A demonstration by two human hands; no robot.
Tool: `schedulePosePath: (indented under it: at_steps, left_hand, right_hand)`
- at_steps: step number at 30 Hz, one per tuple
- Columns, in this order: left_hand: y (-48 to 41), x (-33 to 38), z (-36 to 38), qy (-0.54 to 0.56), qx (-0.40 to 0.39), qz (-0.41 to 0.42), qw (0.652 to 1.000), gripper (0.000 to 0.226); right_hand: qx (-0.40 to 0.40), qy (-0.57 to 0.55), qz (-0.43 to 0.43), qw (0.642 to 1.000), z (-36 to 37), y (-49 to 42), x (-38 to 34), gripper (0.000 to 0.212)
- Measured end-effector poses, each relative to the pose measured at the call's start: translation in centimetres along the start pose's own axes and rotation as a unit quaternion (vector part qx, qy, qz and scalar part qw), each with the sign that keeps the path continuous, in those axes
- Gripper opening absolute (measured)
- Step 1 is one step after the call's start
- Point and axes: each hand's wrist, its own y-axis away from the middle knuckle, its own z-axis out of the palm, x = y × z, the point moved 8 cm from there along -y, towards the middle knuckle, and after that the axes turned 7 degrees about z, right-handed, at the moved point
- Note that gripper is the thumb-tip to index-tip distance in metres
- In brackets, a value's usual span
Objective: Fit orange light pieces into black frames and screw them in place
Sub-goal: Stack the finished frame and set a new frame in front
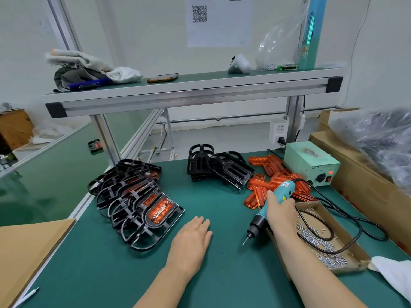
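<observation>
A brown cardboard sheet (pixel 29 252) lies over the near left corner of the green table (pixel 222 274), and a white cloth (pixel 393 274) hangs at the near right edge.

The left hand (pixel 191 238) lies palm down on the bare table near the front middle. Its fingers are straight and close together and hold nothing.

To its right, the right hand (pixel 281 211) has its fingers wrapped around the teal body of one electric screwdriver (pixel 260 220). The tool is tilted, with its bit pointing down at the table just beside a cardboard tray (pixel 355 252). The small label on the tool is too blurred to read.

The tray sits along the right edge and holds a heap of silver screws (pixel 315 238), too many to count. The tool's black cable (pixel 329 221) loops across them.

Towards the left edge, a fanned stack of black frames with orange pieces fitted (pixel 142 207) overlaps so much that I cannot count it exactly.

Farther back on the right is a loose pile of orange light pieces (pixel 266 185), which also cannot be counted.

Beside it, at the far middle, stand empty black frames (pixel 222 167) in two small leaning groups.

One pale green power box (pixel 311 163) in the far right corner reads "LED" and shows a red light.

On the shelf (pixel 189 85) above lies one phone (pixel 163 77). A sheet with a QR code (pixel 199 14) is on the wall.
</observation>
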Motion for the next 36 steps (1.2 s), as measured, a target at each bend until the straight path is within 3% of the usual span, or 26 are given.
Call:
schedulePosePath:
  at_steps: [12,22,25,29,33,36]
  left_hand:
    - [0.1,-0.1,0.1,0.006,0.000,0.003,1.000,0.042]
    - [0.2,-0.1,0.1,0.018,0.008,0.004,1.000,0.042]
    - [-0.4,-0.3,-0.2,0.045,0.014,-0.013,0.999,0.031]
    - [-3.4,0.6,-0.5,0.100,-0.005,-0.041,0.994,0.016]
    - [-7.8,3.2,0.2,0.189,-0.054,-0.064,0.978,0.030]
    - [-10.9,4.2,-0.4,0.174,-0.036,-0.079,0.981,0.036]
  right_hand:
    - [0.011,-0.052,-0.015,0.998,-0.5,0.0,-0.1,0.044]
    - [0.026,-0.092,-0.039,0.995,-1.2,0.3,-0.3,0.061]
    - [0.047,-0.087,-0.050,0.994,-1.8,0.3,-0.4,0.052]
    - [0.073,-0.067,-0.064,0.993,-2.2,0.5,-0.7,0.055]
    - [0.072,-0.069,-0.065,0.993,-2.1,0.4,-0.6,0.059]
    - [0.061,-0.058,-0.069,0.994,-1.9,0.2,-0.5,0.066]
